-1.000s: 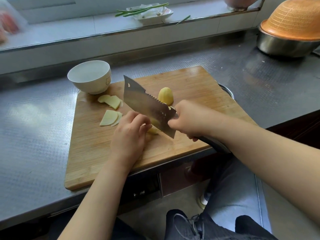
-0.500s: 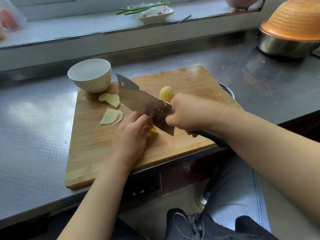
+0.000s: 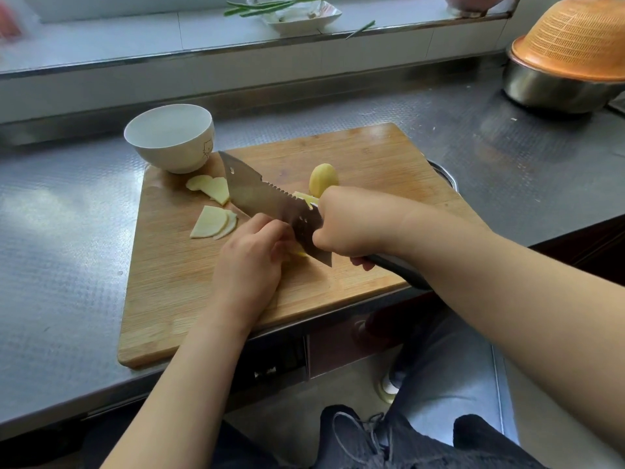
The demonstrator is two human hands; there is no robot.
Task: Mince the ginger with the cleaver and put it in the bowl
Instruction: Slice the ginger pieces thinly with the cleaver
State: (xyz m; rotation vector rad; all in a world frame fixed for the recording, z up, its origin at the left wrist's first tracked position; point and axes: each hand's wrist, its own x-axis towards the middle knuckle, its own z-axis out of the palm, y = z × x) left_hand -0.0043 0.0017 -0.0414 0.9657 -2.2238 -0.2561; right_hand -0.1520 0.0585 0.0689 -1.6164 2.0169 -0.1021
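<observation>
The ginger being cut sits near the front of the wooden cutting board, and only a small yellow bit of it shows between the two hands. The left hand is curled on top of it, with bent fingers holding it down on the board. Right beside that hand is the cleaver. Its flat silver blade stands on edge, leaning a little, and its back corner points down by the ginger. The blade has small teeth along part of its top edge and a little hole near the tip. The right hand has its fingers wrapped tight around the dark handle, right where the handle meets the blade. A little farther back on the board, to the left of the blade, lie two small piles of ginger slices, thin and pale yellow, with the second pile just behind the first. Behind the right hand stands a round yellow ginger chunk, and some thin strips of ginger lie beside it, against the blade. At the far left corner of the board stands the white bowl, with nothing to be seen inside it. The board lies on a gray metal counter. Far off to the right is a metal basin with an orange basket turned over on top of it. On the ledge at the back is a white dish with long green stalks on it.
</observation>
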